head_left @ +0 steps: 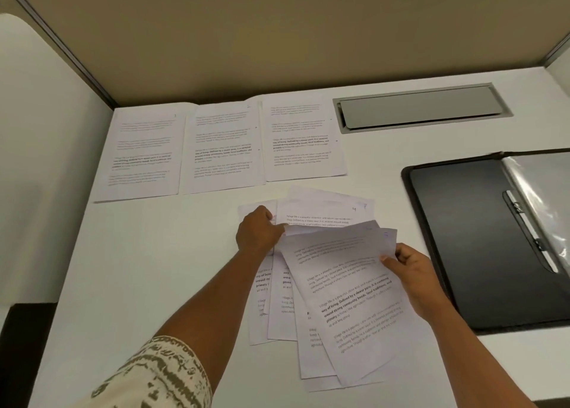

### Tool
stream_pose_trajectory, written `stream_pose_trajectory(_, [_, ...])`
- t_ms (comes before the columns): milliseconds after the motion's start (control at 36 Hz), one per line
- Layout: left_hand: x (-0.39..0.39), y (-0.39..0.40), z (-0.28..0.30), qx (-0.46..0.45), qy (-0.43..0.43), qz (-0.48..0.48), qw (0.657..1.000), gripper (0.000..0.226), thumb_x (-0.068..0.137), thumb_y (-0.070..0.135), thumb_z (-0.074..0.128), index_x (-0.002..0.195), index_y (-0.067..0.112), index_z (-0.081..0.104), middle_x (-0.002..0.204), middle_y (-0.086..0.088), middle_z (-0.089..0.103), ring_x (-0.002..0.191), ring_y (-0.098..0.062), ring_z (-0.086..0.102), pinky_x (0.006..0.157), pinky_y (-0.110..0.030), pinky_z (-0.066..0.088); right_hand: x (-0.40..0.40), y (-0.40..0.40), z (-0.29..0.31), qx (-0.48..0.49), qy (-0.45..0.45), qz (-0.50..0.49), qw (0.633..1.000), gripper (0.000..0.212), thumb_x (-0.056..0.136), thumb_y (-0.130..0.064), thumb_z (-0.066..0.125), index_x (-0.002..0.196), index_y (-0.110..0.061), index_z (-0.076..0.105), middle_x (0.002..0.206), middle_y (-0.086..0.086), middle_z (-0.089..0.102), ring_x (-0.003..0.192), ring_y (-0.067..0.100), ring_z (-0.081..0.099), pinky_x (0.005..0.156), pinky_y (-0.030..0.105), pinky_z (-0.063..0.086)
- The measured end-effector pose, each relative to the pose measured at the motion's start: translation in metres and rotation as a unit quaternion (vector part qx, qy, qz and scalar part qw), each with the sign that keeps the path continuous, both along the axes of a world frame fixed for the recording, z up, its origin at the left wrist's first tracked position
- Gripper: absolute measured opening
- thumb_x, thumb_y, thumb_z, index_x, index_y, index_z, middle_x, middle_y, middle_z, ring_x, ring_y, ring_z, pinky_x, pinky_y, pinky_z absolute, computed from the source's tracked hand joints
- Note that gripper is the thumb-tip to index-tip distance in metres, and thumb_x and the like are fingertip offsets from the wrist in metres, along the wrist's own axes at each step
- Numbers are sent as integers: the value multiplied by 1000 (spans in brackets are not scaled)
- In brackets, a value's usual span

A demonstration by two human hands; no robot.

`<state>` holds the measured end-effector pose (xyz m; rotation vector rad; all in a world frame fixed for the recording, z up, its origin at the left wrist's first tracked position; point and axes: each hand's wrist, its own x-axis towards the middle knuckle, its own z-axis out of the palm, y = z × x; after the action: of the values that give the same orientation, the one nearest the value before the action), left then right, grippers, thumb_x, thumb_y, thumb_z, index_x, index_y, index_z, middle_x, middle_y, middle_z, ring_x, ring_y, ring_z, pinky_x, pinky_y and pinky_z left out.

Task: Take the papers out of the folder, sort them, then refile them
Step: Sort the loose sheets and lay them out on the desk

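Sorting is under way in the head view, the only one given. Three sheets lie side by side along the far edge of the white desk, touching or slightly overlapping at their long edges. Nearer, a loose fan of papers sits in front of the person, several corners showing handwritten marks, too blurred to read. The right hand pinches the right edge of the top sheet between thumb and curled fingers, lifting it so it bows. The left hand has its fingers curled at the upper left of the fan, gripping sheet edges there. The folder lies open to the right, black inside, its metal clip and a clear plastic sleeve showing; no pages are in it.

Risk, as I judge it: the lifted sheet could drag its neighbour along, since the fan overlaps tightly, and a page would land in the wrong pile. Creasing is also likely where the paper already curls under the pinch.
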<state>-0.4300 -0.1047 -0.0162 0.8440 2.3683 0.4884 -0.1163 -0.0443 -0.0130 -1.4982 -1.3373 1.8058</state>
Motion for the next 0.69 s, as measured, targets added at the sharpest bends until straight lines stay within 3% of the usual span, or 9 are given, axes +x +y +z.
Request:
stream_pose_trajectory(167, [6,9,6,-43,6,-14,999,31,79,31,75,103,14,66,103,-2,67,96,-23,63,72,-29,44,5,-4,-4,1,-9,-17,1000,16,97,-3,61,111,-6,67,104,12,75,94,36,72,81,47,59])
stream_pose_trajectory(333, [8,9,0,-5,-6,0,1000,16,89,22,66,93,8,71,99,-7,72,94,-25,67,76,-30,49,9,-5,-5,5,-18,-37,999,15,98,-3,60,111,-7,66,106,9,75,94,32,73,82,47,59])
stream_pose_trajectory(417, [6,4,-2,54,-45,54,996,9,91,21,62,89,13,63,89,2,66,88,-22,62,72,-30,45,10,-5,-5,5,-22,-45,999,13,98,-6,60,110,-7,65,105,7,76,93,33,73,83,49,59])
stream_pose_trajectory(556, [0,-7,8,167,-89,147,971,17,97,19,60,111,10,58,95,5,56,87,-14,54,73,-22,40,4,-3,-5,0,-33,-68,997,16,99,-6,58,111,-12,66,104,2,77,91,27,74,77,41,60])
stream_pose_trajectory(694, [-7,-23,28,256,-62,201,944,6,101,20,55,100,15,59,87,10,57,78,-5,52,65,-12,38,-5,4,-11,13,-86,-67,994,18,101,-9,55,115,-15,65,110,0,73,95,23,71,69,33,57])
